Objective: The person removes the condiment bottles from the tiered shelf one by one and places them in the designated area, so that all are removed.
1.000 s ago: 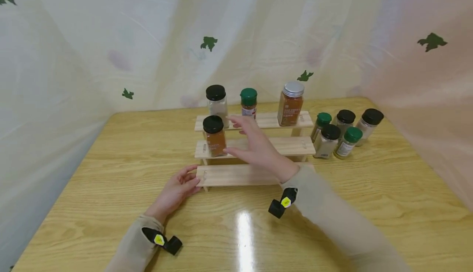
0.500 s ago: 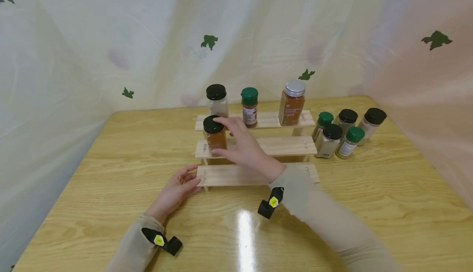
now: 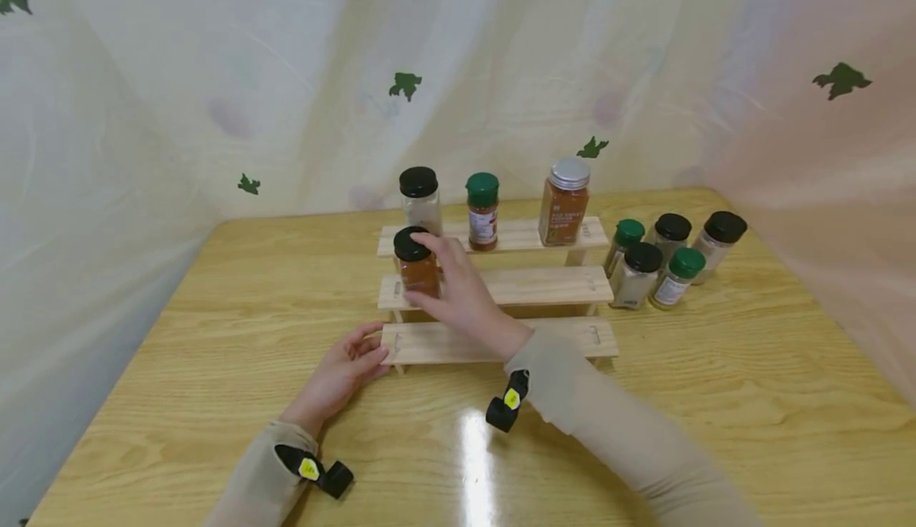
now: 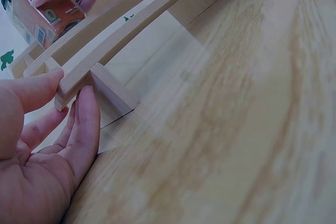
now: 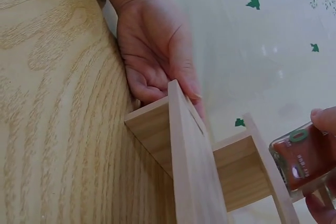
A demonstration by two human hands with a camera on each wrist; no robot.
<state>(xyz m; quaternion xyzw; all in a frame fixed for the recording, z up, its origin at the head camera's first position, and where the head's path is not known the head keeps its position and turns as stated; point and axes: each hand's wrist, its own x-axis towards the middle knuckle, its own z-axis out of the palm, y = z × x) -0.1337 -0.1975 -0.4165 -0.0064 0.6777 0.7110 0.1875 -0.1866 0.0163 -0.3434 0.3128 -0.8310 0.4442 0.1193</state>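
A wooden three-step spice rack [image 3: 558,336] stands on the table. My left hand [image 3: 339,376] pinches the left end of its lowest step; in the left wrist view the thumb [image 4: 39,88] lies on top and fingers reach underneath. At the left end of the middle step is a square glass spice jar [image 3: 418,274] with orange-red contents and a black lid. My right hand [image 3: 465,296] grips this jar from its right side, fingers at the lid and thumb low on the glass. The right wrist view shows the jar [image 5: 304,156] right at the step's edge.
On the top step stand a black-lidded jar [image 3: 421,205], a green-capped jar [image 3: 483,221] and a silver-lidded red pepper jar [image 3: 564,213]. Several more spice jars [image 3: 633,284] cluster right of the rack. A leaf-patterned curtain [image 3: 501,50] hangs behind the table.
My right hand has moved left and closed round the orange-red spice jar, from beside it a second ago. The left hand has stayed on the rack's lowest step.
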